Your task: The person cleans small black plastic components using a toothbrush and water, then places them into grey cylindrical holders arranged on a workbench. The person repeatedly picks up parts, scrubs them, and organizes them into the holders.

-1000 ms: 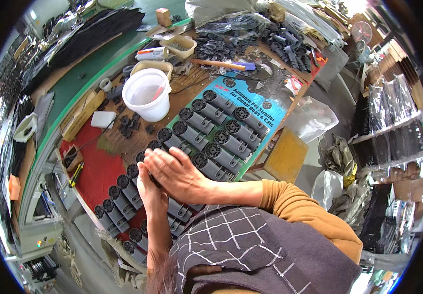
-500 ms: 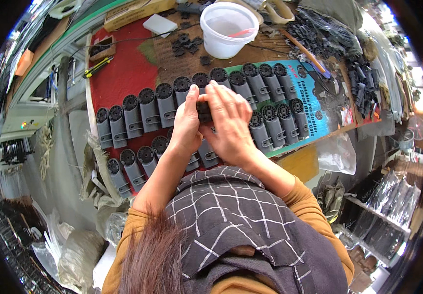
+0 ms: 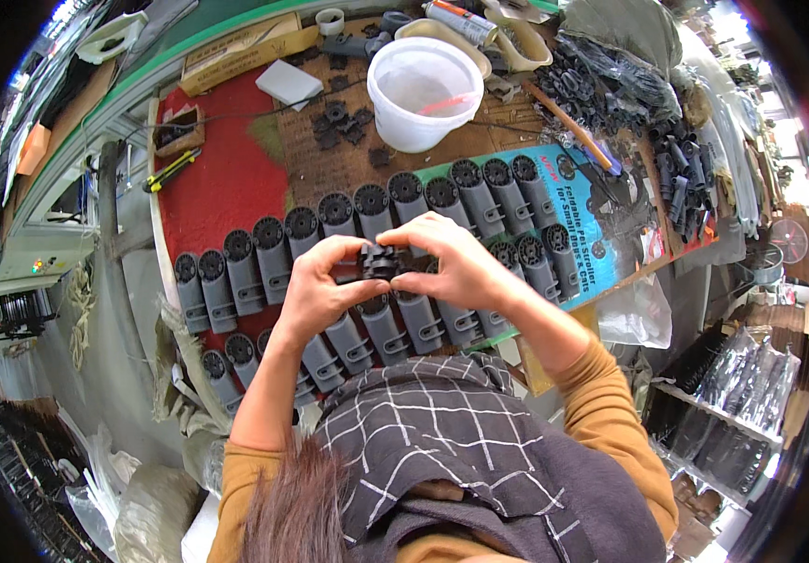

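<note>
Left hand (image 3: 315, 286), right hand (image 3: 456, 263): fingers pinching black part (image 3: 379, 263) between them, above surface (image 3: 221, 178) toward near edge, over grey tubes (image 3: 243, 281). Even, opposed thumb pressure should keep part square.

Black, pure black, was the ridged plastic part (image 3: 378, 264)! Grey ran the tubular housings (image 3: 245, 283), capped by black end discs (image 3: 237, 246). Red and brown split the worktop (image 3: 221, 174); the bucket (image 3: 412, 124) gleamed white, the utility knife (image 3: 173, 171) flashed yellow-and-black, and white grid lines crossed the dark apron (image 3: 432, 413)!
</note>
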A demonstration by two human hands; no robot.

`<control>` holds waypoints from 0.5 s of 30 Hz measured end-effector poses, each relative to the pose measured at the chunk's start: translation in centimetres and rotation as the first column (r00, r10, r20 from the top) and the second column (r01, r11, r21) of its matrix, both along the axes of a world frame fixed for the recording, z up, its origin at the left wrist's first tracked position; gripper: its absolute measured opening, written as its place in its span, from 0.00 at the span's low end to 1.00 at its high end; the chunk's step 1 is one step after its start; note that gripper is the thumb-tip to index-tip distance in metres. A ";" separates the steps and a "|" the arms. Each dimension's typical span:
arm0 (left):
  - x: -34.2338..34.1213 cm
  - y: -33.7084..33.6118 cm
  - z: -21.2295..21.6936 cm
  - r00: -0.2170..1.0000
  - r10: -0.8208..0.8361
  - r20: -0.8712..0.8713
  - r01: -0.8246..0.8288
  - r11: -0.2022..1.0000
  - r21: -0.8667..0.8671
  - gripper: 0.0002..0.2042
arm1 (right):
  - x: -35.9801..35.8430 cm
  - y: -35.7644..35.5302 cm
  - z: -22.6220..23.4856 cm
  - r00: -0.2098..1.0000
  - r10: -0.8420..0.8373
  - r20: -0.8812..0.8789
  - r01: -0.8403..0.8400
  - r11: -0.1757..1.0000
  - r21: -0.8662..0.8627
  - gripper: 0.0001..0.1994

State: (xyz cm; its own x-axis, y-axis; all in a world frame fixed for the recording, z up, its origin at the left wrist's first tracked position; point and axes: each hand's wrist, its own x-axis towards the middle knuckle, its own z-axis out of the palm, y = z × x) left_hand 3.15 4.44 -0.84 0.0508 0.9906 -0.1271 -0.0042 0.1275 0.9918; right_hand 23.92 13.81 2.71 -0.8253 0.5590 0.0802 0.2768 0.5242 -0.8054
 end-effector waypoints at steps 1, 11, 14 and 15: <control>-0.3 0.0 -0.4 0.998 0.054 0.031 -0.053 0.998 -0.031 0.20 | -0.1 2.0 0.1 0.999 0.003 -0.054 0.002 0.995 0.095 0.26; 0.5 -0.3 -2.4 0.531 0.503 0.682 -0.243 0.861 -0.447 0.15 | -5.6 25.0 -5.6 0.552 -0.218 0.805 -0.247 0.879 0.407 0.17; -0.1 -0.2 -2.6 0.531 0.549 0.646 -0.278 0.833 -0.479 0.15 | -5.9 25.7 -5.3 0.573 -0.149 0.806 -0.325 0.862 0.390 0.14; -0.2 -0.1 -2.7 0.540 0.553 0.635 -0.290 0.830 -0.476 0.15 | -5.9 25.7 -5.1 0.576 -0.170 0.800 -0.287 0.874 0.392 0.11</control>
